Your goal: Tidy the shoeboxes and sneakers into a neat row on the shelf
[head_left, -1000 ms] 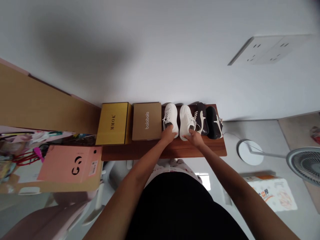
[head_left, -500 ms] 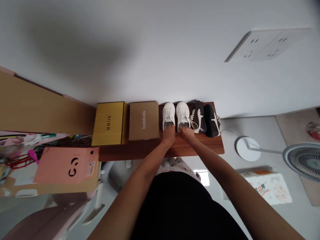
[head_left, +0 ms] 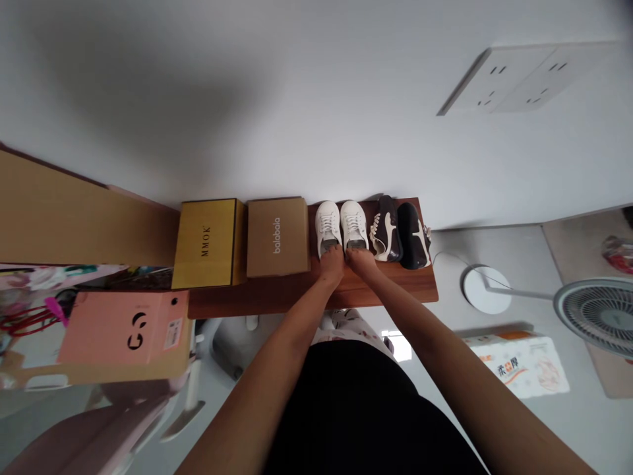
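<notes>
Two white sneakers stand side by side on a brown wooden shelf [head_left: 297, 300], toes to the wall. My left hand [head_left: 330, 265] grips the heel of the left white sneaker [head_left: 327, 224]. My right hand [head_left: 362, 262] grips the heel of the right white sneaker [head_left: 353, 223]. Both hands are closed on the heels and touch each other. A pair of black sneakers with white stripes [head_left: 399, 227] stands just right of the white pair.
A brown "balabala" shoebox [head_left: 277, 236] and a yellow "MMOK" box [head_left: 205, 243] sit left of the shoes. A pink box [head_left: 126, 328] lies lower left. A fan [head_left: 596, 315] with its white round base [head_left: 487, 290] and a printed package [head_left: 519, 366] are on the floor at right.
Both hands pushed the white sneakers back toward the wall and together; the right one, angled before, now stands straight beside the left.
</notes>
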Action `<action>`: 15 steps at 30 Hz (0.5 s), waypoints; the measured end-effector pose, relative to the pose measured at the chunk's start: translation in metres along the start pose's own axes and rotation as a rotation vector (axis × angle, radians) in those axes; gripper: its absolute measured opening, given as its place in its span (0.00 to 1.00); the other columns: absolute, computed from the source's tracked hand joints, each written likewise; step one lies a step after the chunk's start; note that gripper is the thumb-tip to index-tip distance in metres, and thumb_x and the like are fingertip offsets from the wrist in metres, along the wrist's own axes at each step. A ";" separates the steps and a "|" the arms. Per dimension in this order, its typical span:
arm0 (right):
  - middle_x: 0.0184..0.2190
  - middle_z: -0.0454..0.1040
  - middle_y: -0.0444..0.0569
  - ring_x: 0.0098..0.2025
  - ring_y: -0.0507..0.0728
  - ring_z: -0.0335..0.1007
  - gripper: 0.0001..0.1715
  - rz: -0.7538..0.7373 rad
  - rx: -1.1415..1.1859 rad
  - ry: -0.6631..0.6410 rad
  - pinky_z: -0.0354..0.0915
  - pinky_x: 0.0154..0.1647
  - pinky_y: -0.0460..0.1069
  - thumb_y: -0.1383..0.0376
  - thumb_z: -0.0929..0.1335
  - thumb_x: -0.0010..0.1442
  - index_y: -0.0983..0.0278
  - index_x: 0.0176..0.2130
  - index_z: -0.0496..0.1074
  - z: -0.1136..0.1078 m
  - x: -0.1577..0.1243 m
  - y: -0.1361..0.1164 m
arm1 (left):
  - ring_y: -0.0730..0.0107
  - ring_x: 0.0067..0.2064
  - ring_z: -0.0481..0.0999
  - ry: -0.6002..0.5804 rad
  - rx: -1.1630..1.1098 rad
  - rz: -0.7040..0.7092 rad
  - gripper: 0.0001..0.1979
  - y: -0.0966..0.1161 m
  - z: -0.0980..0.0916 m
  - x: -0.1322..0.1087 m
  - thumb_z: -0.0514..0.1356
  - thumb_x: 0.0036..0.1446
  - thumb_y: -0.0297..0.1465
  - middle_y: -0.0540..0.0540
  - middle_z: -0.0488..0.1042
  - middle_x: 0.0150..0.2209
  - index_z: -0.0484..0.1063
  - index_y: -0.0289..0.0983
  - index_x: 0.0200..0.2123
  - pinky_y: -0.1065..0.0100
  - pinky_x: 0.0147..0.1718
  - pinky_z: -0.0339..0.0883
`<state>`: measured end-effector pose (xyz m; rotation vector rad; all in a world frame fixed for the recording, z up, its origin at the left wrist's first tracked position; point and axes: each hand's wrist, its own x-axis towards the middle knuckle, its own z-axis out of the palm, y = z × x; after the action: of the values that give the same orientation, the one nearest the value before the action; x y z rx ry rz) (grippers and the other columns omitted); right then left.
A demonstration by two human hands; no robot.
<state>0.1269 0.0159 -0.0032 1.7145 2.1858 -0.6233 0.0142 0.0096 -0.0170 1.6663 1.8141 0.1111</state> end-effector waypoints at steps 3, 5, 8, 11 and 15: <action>0.45 0.77 0.66 0.48 0.65 0.74 0.17 -0.009 0.003 0.053 0.66 0.48 0.54 0.69 0.59 0.69 0.70 0.47 0.75 0.002 -0.005 -0.004 | 0.49 0.56 0.75 0.023 -0.007 -0.013 0.16 0.000 -0.002 -0.004 0.47 0.68 0.23 0.30 0.73 0.52 0.72 0.31 0.51 0.54 0.58 0.63; 0.49 0.75 0.67 0.50 0.66 0.71 0.16 -0.012 0.029 0.135 0.65 0.51 0.55 0.67 0.61 0.69 0.70 0.48 0.74 0.003 -0.015 -0.001 | 0.48 0.57 0.73 0.068 -0.013 0.000 0.16 0.002 -0.004 -0.009 0.47 0.68 0.24 0.29 0.73 0.52 0.72 0.30 0.52 0.53 0.60 0.61; 0.52 0.73 0.66 0.53 0.67 0.66 0.18 0.008 0.152 0.325 0.62 0.56 0.58 0.61 0.64 0.68 0.69 0.52 0.72 0.008 -0.038 0.021 | 0.48 0.60 0.70 0.120 -0.034 0.130 0.17 0.010 -0.002 -0.019 0.53 0.66 0.25 0.32 0.72 0.54 0.69 0.33 0.56 0.52 0.62 0.59; 0.55 0.71 0.65 0.57 0.68 0.64 0.24 0.169 0.329 0.563 0.60 0.60 0.61 0.59 0.63 0.67 0.69 0.58 0.69 0.020 -0.065 0.073 | 0.51 0.61 0.69 0.052 -0.124 0.350 0.20 0.030 0.017 -0.026 0.56 0.64 0.26 0.35 0.71 0.55 0.66 0.37 0.59 0.52 0.63 0.60; 0.54 0.72 0.71 0.58 0.72 0.65 0.35 0.639 0.481 0.652 0.61 0.58 0.65 0.52 0.66 0.62 0.76 0.58 0.67 0.038 -0.089 0.161 | 0.51 0.62 0.69 -0.082 -0.235 0.408 0.26 0.074 0.056 -0.020 0.61 0.61 0.28 0.32 0.70 0.57 0.63 0.34 0.62 0.52 0.62 0.62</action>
<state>0.3035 -0.0458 -0.0179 3.0328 1.6896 -0.4712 0.1057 -0.0151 -0.0163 1.8156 1.3238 0.4101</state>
